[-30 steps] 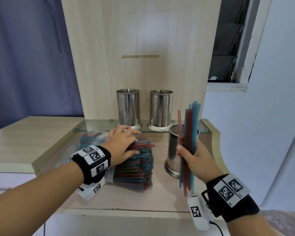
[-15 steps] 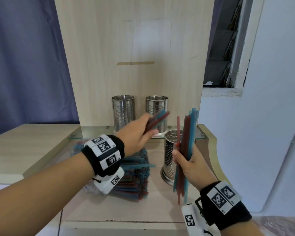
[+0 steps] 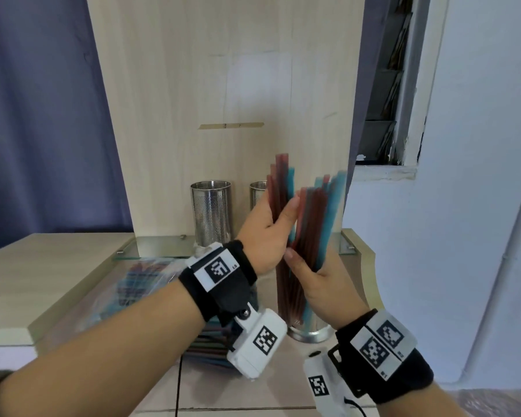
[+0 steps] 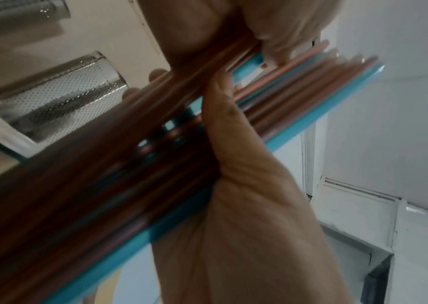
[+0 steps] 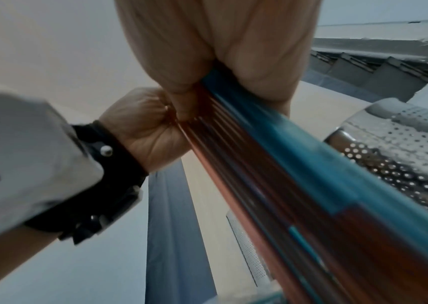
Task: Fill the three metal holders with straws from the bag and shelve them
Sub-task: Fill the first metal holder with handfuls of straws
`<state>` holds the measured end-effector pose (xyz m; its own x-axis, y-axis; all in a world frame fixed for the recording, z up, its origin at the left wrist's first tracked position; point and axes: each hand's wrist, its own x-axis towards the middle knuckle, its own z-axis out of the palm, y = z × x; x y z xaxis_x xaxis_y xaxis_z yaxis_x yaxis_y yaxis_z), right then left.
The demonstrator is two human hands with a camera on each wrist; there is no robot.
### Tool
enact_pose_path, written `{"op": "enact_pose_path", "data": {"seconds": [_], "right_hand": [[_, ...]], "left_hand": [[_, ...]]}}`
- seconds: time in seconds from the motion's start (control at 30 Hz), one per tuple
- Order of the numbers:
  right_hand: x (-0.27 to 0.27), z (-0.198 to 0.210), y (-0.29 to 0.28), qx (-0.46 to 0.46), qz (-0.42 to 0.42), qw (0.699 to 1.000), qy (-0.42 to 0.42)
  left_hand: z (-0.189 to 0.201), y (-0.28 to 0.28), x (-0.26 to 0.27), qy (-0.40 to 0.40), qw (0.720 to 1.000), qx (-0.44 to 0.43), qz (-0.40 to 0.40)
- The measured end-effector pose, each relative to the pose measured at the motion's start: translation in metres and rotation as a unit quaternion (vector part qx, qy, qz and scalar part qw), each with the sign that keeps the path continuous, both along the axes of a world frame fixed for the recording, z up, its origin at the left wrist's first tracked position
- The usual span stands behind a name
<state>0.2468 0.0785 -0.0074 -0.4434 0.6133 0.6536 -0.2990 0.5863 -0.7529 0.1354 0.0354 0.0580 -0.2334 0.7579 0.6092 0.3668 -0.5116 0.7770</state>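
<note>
Risk, likely: loose straws [image 3: 309,236] slipping and scattering while two bunches merge, being gripped only mid-length. Left hand [image 3: 263,236] curled around its red-and-teal handful, pressed against right hand [image 3: 319,281], clamped on the larger bunch, upright above near holder [image 3: 309,332]. Bag [image 3: 139,284] lying left.

We note tall pale wood panel [image 3: 223,85] upright at centre, short strip of tan tape [image 3: 230,125] across it. Glass shelf [image 3: 163,246] at panel foot, over light wood desk [image 3: 42,266]. We see blue-violet curtain [image 3: 36,115] behind, at left. White wall [image 3: 478,176] at right; louvred window [image 3: 385,85] with chipped white frame between panel and wall. We read light as even, soft daylight. Pale tiled floor [image 3: 238,395] shows below desk edge.
</note>
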Motion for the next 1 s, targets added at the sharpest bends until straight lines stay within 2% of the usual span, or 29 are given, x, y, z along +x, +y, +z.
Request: {"op": "enact_pose_path", "data": {"seconds": [0.17, 0.3, 0.37, 0.43, 0.53, 0.63, 0.7, 0.87, 0.93, 1.0], "right_hand": [[0.003, -0.004, 0.002, -0.004, 0.03, 0.998, -0.046], [0.008, -0.002, 0.013, 0.004, 0.042, 0.995, -0.093], [0.011, -0.004, 0.015, -0.005, 0.023, 0.995, -0.102], [0.015, -0.007, 0.015, -0.016, 0.01, 0.993, -0.115], [0.021, -0.008, 0.014, 0.003, 0.013, 0.988, -0.153], [0.021, -0.01, 0.016, -0.004, 0.027, 0.988, -0.152], [0.021, -0.012, 0.015, -0.014, 0.029, 0.99, -0.137], [0.023, -0.018, 0.011, -0.047, 0.018, 0.992, -0.115], [0.029, -0.012, 0.014, -0.075, 0.012, 0.993, -0.094], [0.04, 0.004, 0.02, -0.104, -0.005, 0.993, -0.055]], "left_hand": [[-0.015, 0.007, 0.015, -0.14, 0.99, 0.002, 0.013], [-0.026, 0.005, 0.027, -0.149, 0.988, 0.006, 0.029], [-0.028, 0.0, 0.028, -0.147, 0.988, -0.01, -0.034], [-0.024, -0.006, 0.019, -0.07, 0.995, -0.005, -0.067], [0.001, -0.015, 0.008, 0.101, 0.995, 0.021, -0.016], [0.015, -0.015, 0.002, 0.28, 0.956, 0.062, 0.069], [0.011, -0.012, 0.004, 0.345, 0.929, 0.1, 0.087], [0.008, -0.012, 0.004, 0.377, 0.92, 0.1, 0.04], [0.01, -0.012, -0.007, 0.328, 0.94, 0.085, 0.026], [0.007, -0.01, -0.021, 0.223, 0.974, 0.025, 0.022]]}}
